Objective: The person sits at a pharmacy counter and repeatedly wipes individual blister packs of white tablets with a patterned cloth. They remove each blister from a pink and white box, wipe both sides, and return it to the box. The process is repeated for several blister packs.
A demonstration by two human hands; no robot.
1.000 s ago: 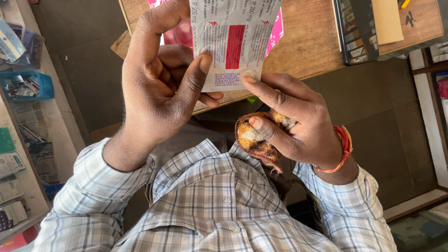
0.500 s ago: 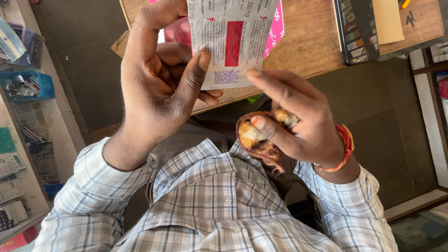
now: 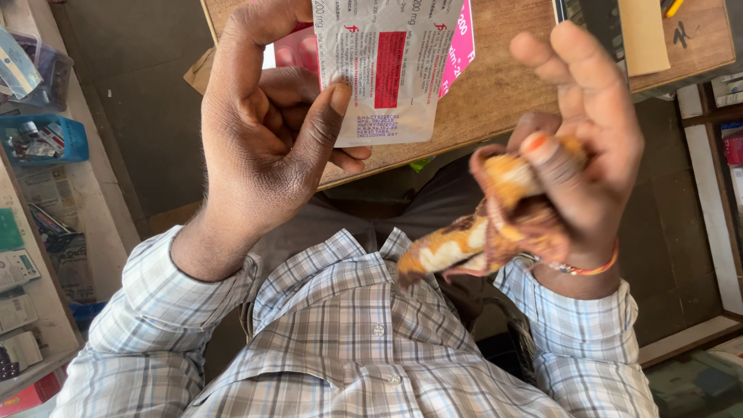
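Note:
My left hand (image 3: 263, 147) grips a silvery blister strip of tablets (image 3: 387, 70) with a red patch on its back. The thumb presses on the strip's lower left corner. A pink strip (image 3: 462, 46) shows behind it. My right hand (image 3: 596, 147) is off to the right of the strip, apart from it. Its lower fingers are curled on a crumpled orange and brown patterned cloth (image 3: 472, 240), and its upper fingers are spread. A red thread band circles that wrist. Both arms wear a checked shirt.
A wooden table top (image 3: 511, 101) lies beyond the hands, with a dark box (image 3: 596, 23) and a tan card (image 3: 642, 35) on it. Shelves on the left carry a blue tray (image 3: 42, 139) and small packets. Cabinet edges stand at the right.
My right hand has let go of the strip's lower edge and swung out to the right and up, taking the cloth with it. My left hand still holds the strip.

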